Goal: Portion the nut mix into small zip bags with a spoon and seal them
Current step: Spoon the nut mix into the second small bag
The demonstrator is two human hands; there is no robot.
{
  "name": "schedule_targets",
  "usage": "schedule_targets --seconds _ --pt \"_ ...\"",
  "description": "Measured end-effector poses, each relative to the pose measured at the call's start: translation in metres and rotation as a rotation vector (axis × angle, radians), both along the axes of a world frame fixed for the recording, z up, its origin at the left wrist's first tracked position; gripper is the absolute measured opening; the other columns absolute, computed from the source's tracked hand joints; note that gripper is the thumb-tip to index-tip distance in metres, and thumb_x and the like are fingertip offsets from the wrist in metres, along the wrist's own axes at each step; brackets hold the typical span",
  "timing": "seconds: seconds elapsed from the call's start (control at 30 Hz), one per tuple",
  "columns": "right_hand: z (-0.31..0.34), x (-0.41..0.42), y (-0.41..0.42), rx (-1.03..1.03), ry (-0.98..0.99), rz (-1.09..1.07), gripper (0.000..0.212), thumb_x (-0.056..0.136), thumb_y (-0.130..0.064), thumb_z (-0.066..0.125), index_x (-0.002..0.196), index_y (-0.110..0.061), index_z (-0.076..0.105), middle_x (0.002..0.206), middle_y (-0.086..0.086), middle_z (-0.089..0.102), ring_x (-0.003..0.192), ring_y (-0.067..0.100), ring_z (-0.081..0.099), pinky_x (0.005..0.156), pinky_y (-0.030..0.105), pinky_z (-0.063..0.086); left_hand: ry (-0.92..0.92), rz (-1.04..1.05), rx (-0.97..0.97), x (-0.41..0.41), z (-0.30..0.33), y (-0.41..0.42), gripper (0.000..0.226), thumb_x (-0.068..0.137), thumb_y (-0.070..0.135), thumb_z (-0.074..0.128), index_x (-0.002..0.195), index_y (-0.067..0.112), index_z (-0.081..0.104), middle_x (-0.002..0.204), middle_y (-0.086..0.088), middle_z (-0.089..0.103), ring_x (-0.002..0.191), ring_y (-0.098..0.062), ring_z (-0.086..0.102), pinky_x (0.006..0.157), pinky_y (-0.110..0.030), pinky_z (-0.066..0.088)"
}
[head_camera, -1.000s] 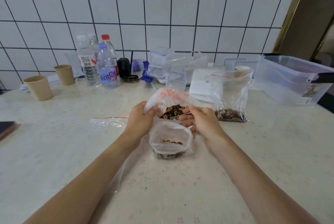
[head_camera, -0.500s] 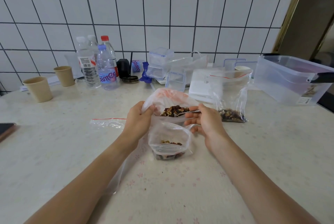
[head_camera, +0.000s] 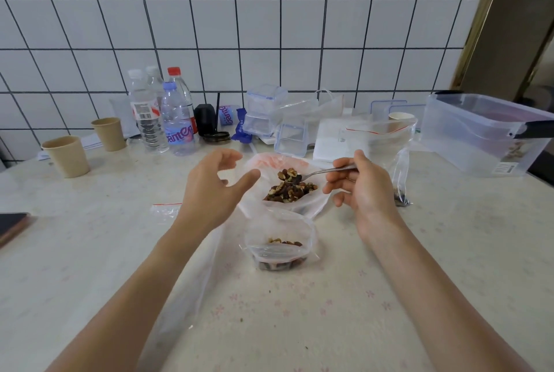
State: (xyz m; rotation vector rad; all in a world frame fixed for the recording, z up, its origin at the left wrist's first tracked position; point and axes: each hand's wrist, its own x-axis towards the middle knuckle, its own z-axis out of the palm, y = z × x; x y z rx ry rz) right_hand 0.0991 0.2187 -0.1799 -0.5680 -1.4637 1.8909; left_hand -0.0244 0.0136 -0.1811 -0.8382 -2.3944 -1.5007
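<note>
Behind right hand (head_camera: 367, 188), bag (head_camera: 386, 146) half-hidden

Soft, even daylight with faint shadows; wide-angle bending curves the tiled wall (head_camera: 269, 26) lines toward the edges.

1. Left hand (head_camera: 211, 188): open, fingers curled loosely, thumb extended toward the spoon (head_camera: 317, 173); grasping nothing, to the left of the spoon.
2. Right hand (head_camera: 364, 188): closed on the spoon handle, pinched between thumb and fingertips, palm turned leftward.
3. Both forearms bare, converging from the lower corners toward the spoon.
</note>
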Motion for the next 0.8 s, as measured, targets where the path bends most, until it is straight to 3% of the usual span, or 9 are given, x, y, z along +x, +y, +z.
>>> schedule_targets --seconds 0.1,0.2,0.33,0.43,0.53,0.67,0.8 --pt "0.006 0.006 0.002 0.008 0.023 0.041 0.047 0.110 -0.034 0.037 0.081 -0.006 0.063 0.057 0.010 0.063 0.047 0.026 0.061 0.038 0.025 0.035 0.172 0.015 -0.029 0.012 0.012 -0.007 0.023 0.087 0.042 0.079 0.101 0.028 0.068 0.102 0.015 0.068 0.091 0.000 0.063 0.068 -0.011 0.042" --pt "0.010 0.011 0.001 0.034 0.009 0.097 0.047 0.109 -0.033 0.039 0.075 -0.009 0.059 0.053 0.009 0.056 0.045 0.027 0.059 0.038 0.027 0.035 0.081 -0.080 -0.182 0.019 0.021 -0.011 0.018 0.087 0.051 0.074 0.088 0.033 0.069 0.085 0.018 0.070 0.077 0.002 0.065 0.063 -0.013 0.043" --pt "0.013 0.014 -0.001 0.093 -0.058 0.179 0.045 0.107 -0.032 0.042 0.071 -0.009 0.057 0.050 0.008 0.051 0.043 0.027 0.055 0.039 0.026 0.034 -0.067 -0.182 -0.453 0.022 0.018 -0.010 0.028 0.086 0.060 0.069 0.089 0.033 0.069 0.089 0.015 0.072 0.074 -0.007 0.068 0.070 -0.026 0.052" --pt "0.013 0.015 -0.005 0.220 -0.124 0.200 0.045 0.106 -0.031 0.043 0.071 -0.008 0.058 0.050 0.010 0.053 0.043 0.028 0.057 0.041 0.027 0.034 -0.144 -0.255 -0.601 0.021 0.012 -0.010 0.034 0.085 0.065 0.067 0.093 0.032 0.070 0.090 0.013 0.072 0.069 -0.003 0.068 0.060 -0.019 0.048" --pt "0.010 0.015 -0.012 0.449 -0.177 0.187 0.047 0.107 -0.033 0.042 0.069 -0.010 0.058 0.048 0.009 0.056 0.043 0.026 0.057 0.041 0.026 0.036 -0.185 -0.338 -0.591 0.023 0.007 -0.007 0.026 0.094 0.051 0.067 0.098 0.026 0.071 0.086 0.006 0.073 0.054 -0.002 0.066 0.047 -0.015 0.047" --pt "0.007 0.019 -0.026 0.917 -0.065 0.125 0.053 0.108 -0.042 0.039 0.065 -0.017 0.056 0.047 -0.001 0.053 0.043 0.019 0.052 0.050 0.033 0.047 -0.274 -0.393 -0.470 0.025 0.005 -0.005 0.017 0.099 0.034 0.068 0.097 0.018 0.072 0.080 0.003 0.072 0.056 -0.012 0.071 0.048 -0.022 0.051" --pt "0.008 0.025 -0.037 1.296 -0.015 0.083 0.058 0.108 -0.041 0.033 0.062 -0.009 0.050 0.049 0.002 0.046 0.048 0.026 0.046 0.052 0.041 0.041 -0.370 -0.431 -0.387 0.025 0.009 -0.005 0.017 0.096 0.034 0.072 0.097 0.017 0.076 0.066 0.008 0.067 0.052 -0.011 0.064 0.048 -0.022 0.049"
